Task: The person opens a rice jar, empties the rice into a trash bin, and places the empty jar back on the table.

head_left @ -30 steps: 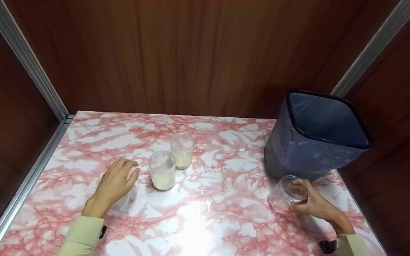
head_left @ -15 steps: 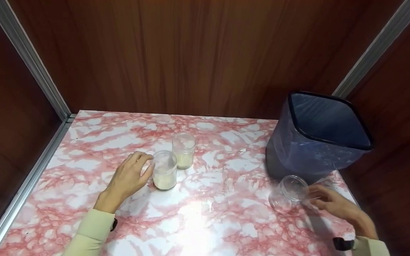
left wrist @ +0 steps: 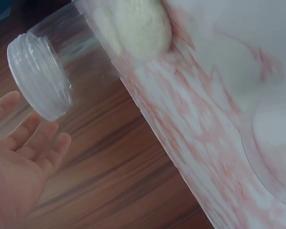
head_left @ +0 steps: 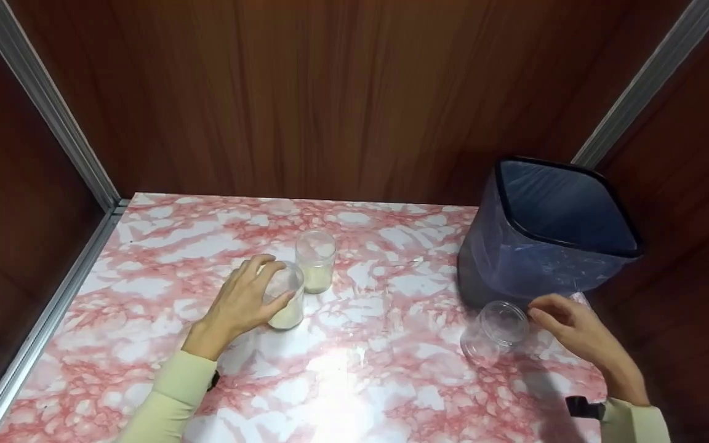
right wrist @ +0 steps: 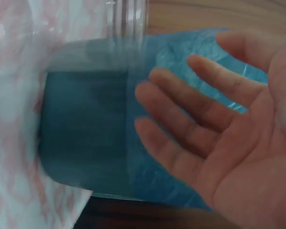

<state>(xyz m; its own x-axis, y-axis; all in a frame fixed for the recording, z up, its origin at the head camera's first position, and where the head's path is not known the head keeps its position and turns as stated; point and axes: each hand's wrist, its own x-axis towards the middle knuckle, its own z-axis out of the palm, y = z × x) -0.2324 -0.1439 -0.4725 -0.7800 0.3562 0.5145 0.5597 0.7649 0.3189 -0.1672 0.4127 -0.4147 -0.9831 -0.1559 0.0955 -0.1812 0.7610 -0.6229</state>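
A clear jar (head_left: 285, 314) with pale cream contents at its bottom stands upright left of centre. My left hand (head_left: 240, 301) is at its left side, thumb and fingers spread about its upper part; in the left wrist view the loosely bent fingers (left wrist: 26, 138) lie just short of its ridged rim (left wrist: 40, 76). Just behind it stands a similar jar (head_left: 316, 264) with pale contents. A third clear jar (head_left: 495, 335), with nothing seen inside, stands at the right. My right hand (head_left: 579, 329) hovers beside its rim, holding nothing, fingers loosely bent in the right wrist view.
A dark bin (head_left: 484, 271) with a bluish liner stands at the back right, behind the third jar. Wood-grain panels (head_left: 354, 104) close off the back and both sides of the red-and-white marbled table (head_left: 164, 277). A clear round edge (left wrist: 257, 157) shows in the left wrist view.
My left hand has moved right to the front jar with pale contents. My right hand has let go of the third jar and drawn off to the right; that jar stays in place.
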